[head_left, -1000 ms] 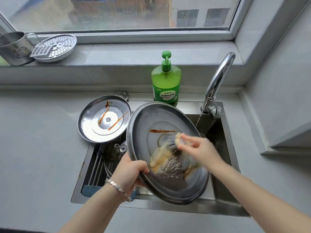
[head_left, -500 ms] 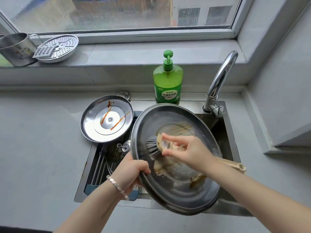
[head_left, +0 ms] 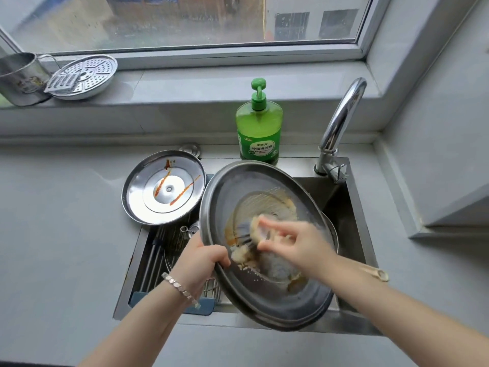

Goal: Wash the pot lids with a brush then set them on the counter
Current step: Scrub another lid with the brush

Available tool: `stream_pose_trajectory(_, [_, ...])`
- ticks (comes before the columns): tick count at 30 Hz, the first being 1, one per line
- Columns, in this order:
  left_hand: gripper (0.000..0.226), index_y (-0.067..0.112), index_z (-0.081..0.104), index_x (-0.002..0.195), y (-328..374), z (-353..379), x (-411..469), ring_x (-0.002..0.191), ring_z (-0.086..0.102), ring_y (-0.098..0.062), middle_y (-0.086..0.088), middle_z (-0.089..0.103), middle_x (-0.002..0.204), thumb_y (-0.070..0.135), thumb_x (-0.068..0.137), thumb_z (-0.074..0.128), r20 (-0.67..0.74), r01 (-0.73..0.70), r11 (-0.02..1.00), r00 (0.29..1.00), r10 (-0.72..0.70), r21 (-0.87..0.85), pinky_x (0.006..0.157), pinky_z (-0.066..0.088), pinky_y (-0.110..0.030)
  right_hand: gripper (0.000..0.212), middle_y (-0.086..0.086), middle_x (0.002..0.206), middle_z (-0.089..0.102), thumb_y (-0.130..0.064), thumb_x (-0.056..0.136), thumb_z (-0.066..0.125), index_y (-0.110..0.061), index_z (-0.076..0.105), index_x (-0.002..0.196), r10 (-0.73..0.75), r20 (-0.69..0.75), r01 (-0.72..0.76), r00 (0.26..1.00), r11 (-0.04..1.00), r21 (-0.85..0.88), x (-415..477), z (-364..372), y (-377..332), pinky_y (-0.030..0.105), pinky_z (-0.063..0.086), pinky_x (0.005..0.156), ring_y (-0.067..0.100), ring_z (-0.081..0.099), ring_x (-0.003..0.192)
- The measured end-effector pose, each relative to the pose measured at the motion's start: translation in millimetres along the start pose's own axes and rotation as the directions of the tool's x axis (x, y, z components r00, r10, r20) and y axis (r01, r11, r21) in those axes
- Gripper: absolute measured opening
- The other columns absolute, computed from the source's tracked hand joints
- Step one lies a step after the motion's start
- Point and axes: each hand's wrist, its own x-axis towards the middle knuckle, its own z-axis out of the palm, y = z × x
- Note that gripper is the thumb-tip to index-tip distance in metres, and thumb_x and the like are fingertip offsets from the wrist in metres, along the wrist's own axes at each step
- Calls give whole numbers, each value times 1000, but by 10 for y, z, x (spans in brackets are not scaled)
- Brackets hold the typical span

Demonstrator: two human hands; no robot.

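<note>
Sauce on the large lid is now smearing into suds; the right hand is gripping the brush, the left hand clutching the lid's rim.

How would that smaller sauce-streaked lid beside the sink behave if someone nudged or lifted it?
The smaller lid looks like thin rigid steel, so probably stiff and light. It lies inside up, perhaps on a hidden knob, so a nudge may rock or spin it. Its edge seems to overhang the sink, so a push could tip it in.
</note>
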Motion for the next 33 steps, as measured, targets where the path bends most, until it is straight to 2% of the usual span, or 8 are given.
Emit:
stream_pose_trajectory(5, [41, 4, 50, 82, 19, -17, -18, 42, 49, -14, -6, 50, 56, -3, 42, 47, 18, 33, 999, 999, -33, -15, 36, 39, -22, 47, -11, 57, 45, -41, 75, 72, -36, 60, 120, 179, -183, -201, 967, 973, -110, 149, -313, 159, 23, 31, 56, 4, 36, 50])
stream_pose_trajectory(9, [43, 4, 55, 83, 15, 39, 10, 51, 52, -18, -11, 53, 64, -3, 41, 46, 32, 30, 1000, 999, -30, 6, 42, 42, -23, 49, -24, 52, 52, -39, 72, 75, -38, 59, 118, -40, 37, 42, 999, 998, -45, 30, 19, -176, 13, 32, 56, -1, 45, 50])
stream_pose_trajectory(14, [35, 4, 52, 77, 21, 48, -30, 57, 52, -21, -9, 51, 63, -2, 43, 48, 59, 47, 998, 997, -50, 48, 47, 43, -27, 49, -10, 57, 49, -40, 75, 72, -30, 61, 122, 126, -233, -130, 964, 991, -4, 452, -238, -36, 26, 34, 60, 5, 39, 54])
stream_pose_trajectory(18, [30, 2, 46, 72, 40, 45, -31, 46, 46, -15, -5, 45, 53, -4, 43, 47, 68, 81, 997, 994, -81, 12, 40, 37, -23, 48, -10, 59, 52, -37, 76, 71, -41, 54, 120, -86, -21, 87, 996, 992, 86, 324, 16, -390, 19, 33, 51, 6, 34, 51])
stream_pose_trajectory(22, [37, 1, 45, 79, 28, 28, -30, 51, 47, -18, -9, 44, 60, -3, 43, 48, 83, 86, 996, 993, -87, 25, 39, 39, -21, 49, -5, 56, 48, -37, 79, 70, -31, 54, 125, 47, -240, -37, 970, 998, 48, 627, -226, -290, 28, 31, 56, 11, 33, 53])
stream_pose_trajectory(26, [34, 2, 47, 76, 83, -15, -14, 46, 46, -13, -5, 46, 54, -4, 43, 47, 91, 62, 998, 994, -63, 7, 39, 37, -20, 47, -9, 57, 52, -37, 75, 71, -46, 50, 117, -164, -65, 170, 984, 980, 105, 362, 52, -534, 29, 31, 52, 14, 33, 53])
stream_pose_trajectory(30, [36, 3, 44, 79, 71, -38, -29, 51, 45, -16, -8, 42, 62, -3, 43, 48, 125, 60, 996, 990, -68, 71, 40, 38, -22, 51, -12, 46, 46, -35, 80, 69, -29, 52, 128, 16, -277, 4, 961, 997, 72, 634, -174, -383, 26, 30, 53, 7, 30, 48])
stream_pose_trajectory(33, [34, 2, 46, 76, 31, -24, -29, 49, 47, -15, -7, 46, 58, -3, 43, 47, 116, 66, 996, 991, -73, 66, 40, 38, -21, 51, -24, 47, 52, -34, 76, 72, -34, 53, 123, -166, -93, 171, 982, 984, 41, 329, 73, -547, 13, 29, 49, 3, 36, 43])
